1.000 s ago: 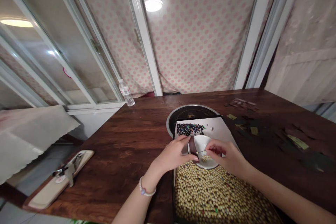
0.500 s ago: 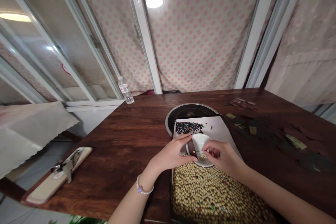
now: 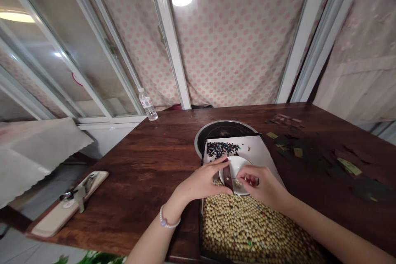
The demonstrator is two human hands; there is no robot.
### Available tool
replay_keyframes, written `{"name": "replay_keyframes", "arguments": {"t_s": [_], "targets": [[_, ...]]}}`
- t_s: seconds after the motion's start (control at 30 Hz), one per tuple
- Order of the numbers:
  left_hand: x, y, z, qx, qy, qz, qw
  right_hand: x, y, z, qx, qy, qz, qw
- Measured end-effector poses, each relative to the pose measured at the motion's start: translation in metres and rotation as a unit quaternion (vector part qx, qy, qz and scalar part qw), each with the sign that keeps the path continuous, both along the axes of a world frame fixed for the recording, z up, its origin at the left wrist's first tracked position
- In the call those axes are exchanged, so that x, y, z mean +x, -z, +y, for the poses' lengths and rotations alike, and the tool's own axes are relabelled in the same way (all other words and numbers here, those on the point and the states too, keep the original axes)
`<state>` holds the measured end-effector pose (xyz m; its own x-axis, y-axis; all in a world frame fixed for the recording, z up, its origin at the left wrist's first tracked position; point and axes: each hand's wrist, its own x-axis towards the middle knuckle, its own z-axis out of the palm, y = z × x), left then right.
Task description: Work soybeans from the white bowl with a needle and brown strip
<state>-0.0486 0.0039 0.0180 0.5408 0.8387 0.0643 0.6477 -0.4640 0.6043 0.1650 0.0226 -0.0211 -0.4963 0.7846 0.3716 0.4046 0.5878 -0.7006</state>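
A tray [image 3: 262, 148] on the wooden table [image 3: 154, 173] is heaped with yellowish beans [image 3: 250, 227] at its near end and has a small pile of dark beads [image 3: 222, 148] at its far end. A white bowl [image 3: 238, 165] with a few beans in it sits between them. My left hand [image 3: 204, 181] pinches a small dark brown piece [image 3: 227, 177] upright at the bowl's left rim. My right hand [image 3: 262, 185] holds something thin, like a needle, and points it at that piece. A red bit shows between the right hand's fingers.
A round black hob [image 3: 225, 130] is set into the table behind the tray. Paper scraps [image 3: 297, 148] lie scattered at the right. A water bottle [image 3: 147, 105] stands at the far left edge. A phone with keys [image 3: 71, 202] lies at the near left edge.
Both hands stay at the bowl. The right hand has drawn a little closer to the dark piece. The view has shifted slightly.
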Motion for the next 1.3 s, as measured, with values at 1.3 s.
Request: {"name": "replay_keyframes", "arguments": {"t_s": [1.3], "targets": [[0.0065,0.0040,-0.0028,0.005,-0.019,0.069,0.997,0.0040,0.0007,0.0003,-0.025,0.002,-0.005,1.000]]}}
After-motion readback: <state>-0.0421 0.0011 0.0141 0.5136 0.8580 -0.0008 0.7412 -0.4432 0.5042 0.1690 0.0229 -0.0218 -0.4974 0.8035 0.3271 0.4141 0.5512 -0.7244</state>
